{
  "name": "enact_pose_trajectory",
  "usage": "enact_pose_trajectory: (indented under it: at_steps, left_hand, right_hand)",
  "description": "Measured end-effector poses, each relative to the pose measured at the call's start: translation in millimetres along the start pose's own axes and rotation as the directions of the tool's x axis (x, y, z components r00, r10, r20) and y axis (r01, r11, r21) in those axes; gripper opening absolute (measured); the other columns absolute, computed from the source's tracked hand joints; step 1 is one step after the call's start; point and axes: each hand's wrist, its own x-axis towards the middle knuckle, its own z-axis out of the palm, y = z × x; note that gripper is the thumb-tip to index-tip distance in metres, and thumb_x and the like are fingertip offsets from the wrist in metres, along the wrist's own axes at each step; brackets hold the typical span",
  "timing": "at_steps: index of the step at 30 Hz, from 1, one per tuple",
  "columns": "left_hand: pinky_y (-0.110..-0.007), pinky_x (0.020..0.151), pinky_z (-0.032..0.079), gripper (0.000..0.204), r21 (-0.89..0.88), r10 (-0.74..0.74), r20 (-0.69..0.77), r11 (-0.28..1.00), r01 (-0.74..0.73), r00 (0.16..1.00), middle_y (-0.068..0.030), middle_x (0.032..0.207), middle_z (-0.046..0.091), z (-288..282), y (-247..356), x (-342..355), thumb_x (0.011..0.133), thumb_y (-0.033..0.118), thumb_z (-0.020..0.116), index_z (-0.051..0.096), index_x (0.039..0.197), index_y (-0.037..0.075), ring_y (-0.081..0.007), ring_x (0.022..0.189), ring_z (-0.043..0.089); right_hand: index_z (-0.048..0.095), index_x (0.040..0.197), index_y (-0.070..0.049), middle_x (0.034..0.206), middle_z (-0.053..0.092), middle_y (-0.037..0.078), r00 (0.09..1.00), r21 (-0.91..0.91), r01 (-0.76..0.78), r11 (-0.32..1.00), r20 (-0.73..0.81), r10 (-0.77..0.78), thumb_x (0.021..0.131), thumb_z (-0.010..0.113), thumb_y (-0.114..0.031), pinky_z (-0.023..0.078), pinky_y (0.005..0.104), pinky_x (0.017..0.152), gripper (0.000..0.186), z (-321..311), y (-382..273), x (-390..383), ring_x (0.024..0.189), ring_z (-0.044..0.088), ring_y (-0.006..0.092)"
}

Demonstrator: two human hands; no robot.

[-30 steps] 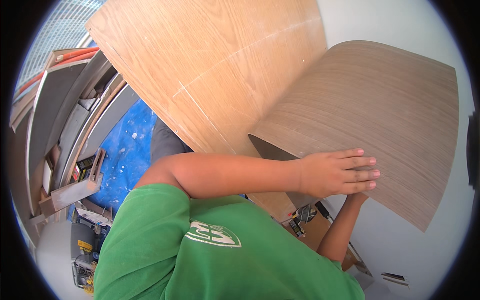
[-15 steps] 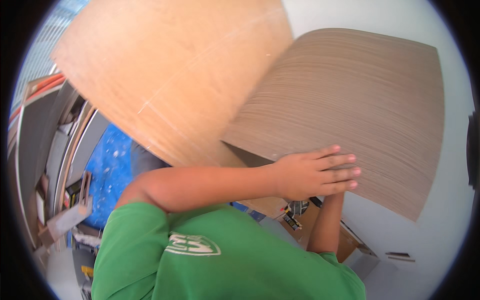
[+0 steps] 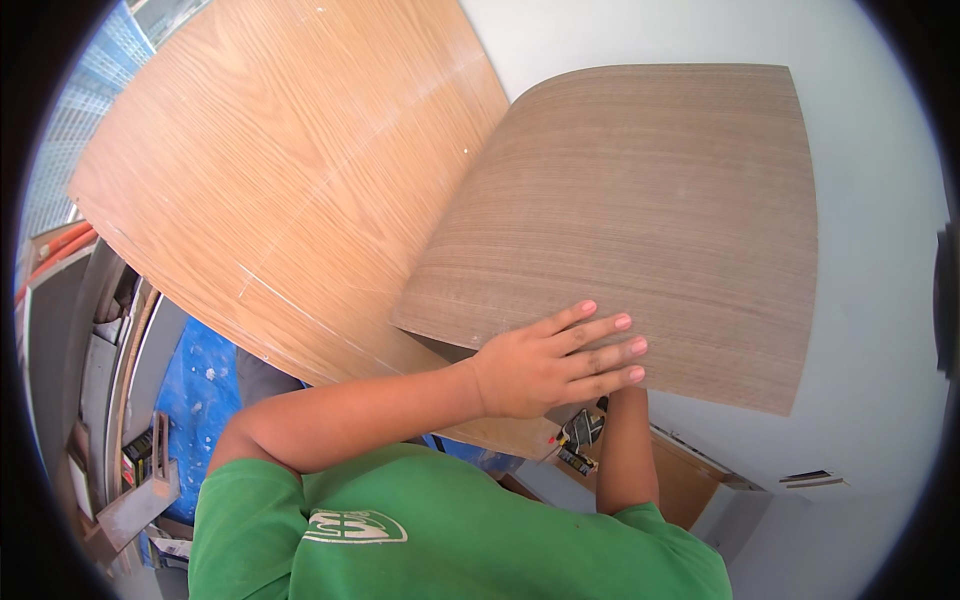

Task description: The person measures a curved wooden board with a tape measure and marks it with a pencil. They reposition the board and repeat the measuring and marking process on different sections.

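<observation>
My left hand (image 3: pixel 562 365) lies flat across the near edge of a thin grey-brown wood-grain sheet (image 3: pixel 640 220), its fingers stretched out and apart. The sheet curves upward and away from me. Below its near edge rises my right forearm (image 3: pixel 627 450); the right hand is hidden by the sheet and the left hand. Under and to the left of the sheet is a large light-brown wood-grain board (image 3: pixel 290 170), marked with pale scratched lines and a few white specks.
Blue paint-spotted sheeting (image 3: pixel 205 390) covers the floor at left, beside leaning grey panels (image 3: pixel 62 350) and wood offcuts (image 3: pixel 135 515). A dark tool (image 3: pixel 580 435) lies beneath the sheet. A white wall (image 3: pixel 870 300) borders the right side.
Both boards and my arms now sit farther left in the picture. The fingers of my left hand are spread a little more on the sheet.
</observation>
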Motion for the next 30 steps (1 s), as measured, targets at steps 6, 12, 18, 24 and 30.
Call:
enact_pose_trajectory:
  at_steps: [6, 12, 18, 24, 30]
  left_hand:
    - [-0.049, 0.130, 0.026, 0.056, -0.002, 0.004, 0.007, 1.000, -0.003, 1.000, -0.0032, 0.162, 0.046, -4, -4, -6, 0.099, 0.015, 0.052, 0.048, 0.155, 0.018, -0.0279, 0.152, 0.039]
    - [-0.050, 0.129, 0.026, 0.056, -0.008, 0.001, 0.004, 1.000, -0.001, 1.000, -0.0034, 0.162, 0.046, -10, -5, -5, 0.099, 0.015, 0.052, 0.049, 0.155, 0.018, -0.0287, 0.152, 0.040]
    - [-0.052, 0.125, 0.032, 0.053, 0.041, -0.083, -0.113, 0.995, 0.088, 0.990, -0.0095, 0.159, 0.051, -52, -16, -24, 0.099, 0.012, 0.059, 0.053, 0.151, 0.015, -0.0308, 0.148, 0.046]
    - [-0.044, 0.100, 0.052, 0.069, 0.173, -0.407, -0.416, 0.843, 0.510, 0.813, -0.0216, 0.140, 0.062, -146, -65, -79, 0.092, -0.001, 0.061, 0.042, 0.158, 0.007, -0.0355, 0.117, 0.065]
    - [-0.030, 0.078, 0.051, 0.043, -0.397, -0.883, -0.420, 0.386, 0.833, 0.209, -0.0052, 0.104, 0.070, -214, -121, -134, 0.102, 0.007, 0.059, 0.051, 0.143, 0.000, -0.0115, 0.089, 0.061]
  right_hand:
    - [0.048, 0.142, -0.003, 0.130, 0.064, 0.014, 1.000, 0.031, 0.010, 0.999, -0.020, -0.010, 0.106, 0.061, -0.034, 0.058, 0.0407, 0.096, 0.049, 5, 1, 5, 0.117, 0.067, 0.0266]
    - [0.047, 0.142, -0.003, 0.130, 0.064, 0.014, 0.998, 0.057, 0.026, 0.998, -0.052, -0.023, 0.105, 0.063, -0.034, 0.058, 0.0408, 0.095, 0.051, 0, 0, 7, 0.117, 0.068, 0.0276]
    - [0.046, 0.142, -0.003, 0.129, 0.064, 0.015, 0.987, 0.147, 0.140, 0.979, -0.096, -0.127, 0.104, 0.065, -0.034, 0.059, 0.0410, 0.095, 0.053, -1, -6, 24, 0.116, 0.068, 0.0285]
    - [0.045, 0.140, -0.001, 0.124, 0.065, 0.020, 0.998, 0.144, 0.054, 0.988, 0.005, -0.055, 0.099, 0.075, -0.032, 0.062, 0.0404, 0.088, 0.059, 36, -64, 3, 0.104, 0.074, 0.0339]
    - [0.037, 0.146, 0.003, 0.121, 0.064, 0.023, 0.992, 0.137, 0.088, 0.987, 0.077, -0.099, 0.101, 0.073, -0.028, 0.062, 0.0400, 0.088, 0.066, 61, -69, 3, 0.100, 0.074, 0.0357]
